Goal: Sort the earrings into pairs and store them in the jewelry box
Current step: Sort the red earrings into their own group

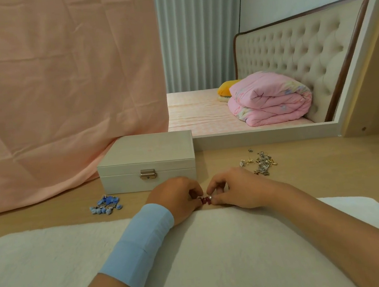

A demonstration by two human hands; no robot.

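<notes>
A white jewelry box stands closed on the wooden table, its metal clasp facing me. Just in front of it my left hand and my right hand meet fingertip to fingertip. Both pinch a small dark red earring with a pale bead at its right end. Blue bead earrings lie in a small heap left of my hands. A pile of silver and gold earrings lies to the right, beyond my right hand.
A white cloth mat covers the near table under my forearms. A pink sheet hangs behind the box on the left. A mirror behind the table shows a bed with a pink quilt.
</notes>
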